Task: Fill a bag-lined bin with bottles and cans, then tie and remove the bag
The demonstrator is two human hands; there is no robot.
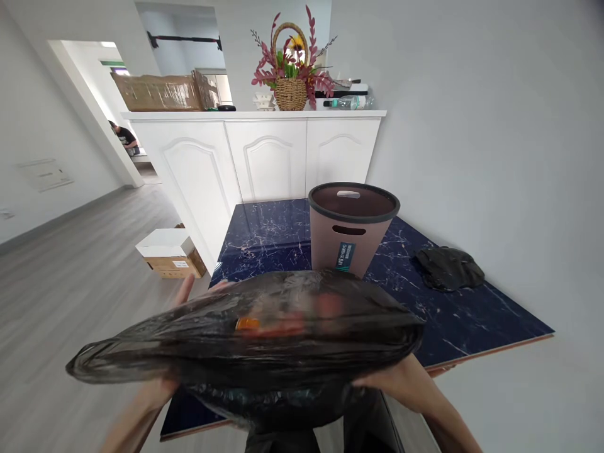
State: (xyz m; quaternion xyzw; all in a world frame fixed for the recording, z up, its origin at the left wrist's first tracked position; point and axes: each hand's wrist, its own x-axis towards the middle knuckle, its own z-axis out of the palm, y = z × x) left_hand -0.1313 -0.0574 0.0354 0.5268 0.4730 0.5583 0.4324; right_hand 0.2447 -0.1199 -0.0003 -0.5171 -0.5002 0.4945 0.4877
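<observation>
A full black plastic bag [264, 333] stretches across the lower middle, blurred by motion, with orange and red things showing through the film. My left hand [163, 384] grips its left side from below, and a thumb or finger sticks up behind the bag. My right hand [401, 380] holds the bag's right end, fingers pressed against the plastic. Just behind the bag stands a round brown bin [352, 229] with a dark rim on a dark blue marbled mat [472, 321]. The bin looks empty inside.
A crumpled black bag [448, 267] lies on the mat by the right wall. White cabinets [264, 157] stand behind, topped by a flower basket [291, 69] and cardboard boxes [160, 93]. A white-topped box [170, 251] sits on the grey floor. A person [123, 137] sits in the far room.
</observation>
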